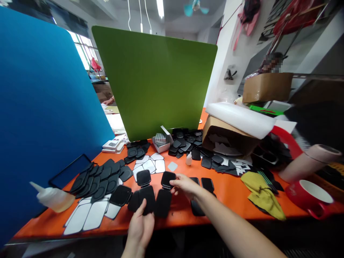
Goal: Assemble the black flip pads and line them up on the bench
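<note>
My left hand (141, 224) is at the front edge of the table, its thumb pressed on a flat black hinged piece (133, 202); its other fingers are partly hidden. To its right, my right hand (185, 186) pinches the small upper flap of another black hinged piece (163, 203). That flap is folded out away from the larger rectangular part. Between these lies a similar black piece (143, 178), its small flap pointing to the back. More black hinged pieces (207, 184) lie partly behind my right forearm.
Black padded pieces (106, 173) and white-faced sheets (94, 216) lie left, by a squeeze bottle (55, 199). A small dropper bottle (189, 159) stands mid-table. A yellow cloth (262, 193), red mug (298, 197) and carton (228, 130) are right. Green (161, 82) and blue (48, 93) partitions enclose the table.
</note>
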A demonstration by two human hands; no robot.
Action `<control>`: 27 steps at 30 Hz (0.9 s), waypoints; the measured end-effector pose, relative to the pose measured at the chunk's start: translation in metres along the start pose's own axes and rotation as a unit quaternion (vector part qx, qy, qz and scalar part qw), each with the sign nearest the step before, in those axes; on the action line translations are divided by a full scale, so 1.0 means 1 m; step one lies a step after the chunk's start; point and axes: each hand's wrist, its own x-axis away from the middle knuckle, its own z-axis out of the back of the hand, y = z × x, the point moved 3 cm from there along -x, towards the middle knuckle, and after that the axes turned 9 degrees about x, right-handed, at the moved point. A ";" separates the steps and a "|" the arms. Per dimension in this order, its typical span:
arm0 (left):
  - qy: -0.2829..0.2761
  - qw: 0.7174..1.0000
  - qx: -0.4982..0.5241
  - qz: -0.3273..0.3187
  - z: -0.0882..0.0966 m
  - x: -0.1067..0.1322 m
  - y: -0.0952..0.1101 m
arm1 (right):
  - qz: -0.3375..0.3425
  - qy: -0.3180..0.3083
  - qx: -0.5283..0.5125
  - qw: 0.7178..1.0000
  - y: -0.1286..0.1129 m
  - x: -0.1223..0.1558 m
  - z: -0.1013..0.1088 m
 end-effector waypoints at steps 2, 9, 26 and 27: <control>-0.011 1.000 0.007 0.025 -0.004 0.002 -0.004 | 0.000 0.019 -0.084 0.996 0.005 0.010 -0.015; -0.017 0.999 -0.027 -0.027 -0.009 0.003 -0.005 | -0.013 0.080 -0.162 0.983 0.012 0.017 -0.045; 0.010 1.000 0.003 -0.025 -0.016 -0.002 -0.010 | -0.116 0.082 0.400 0.905 0.010 0.005 0.078; 0.009 0.999 0.000 -0.033 -0.015 -0.002 -0.007 | -0.111 0.075 0.403 0.905 0.006 0.006 0.081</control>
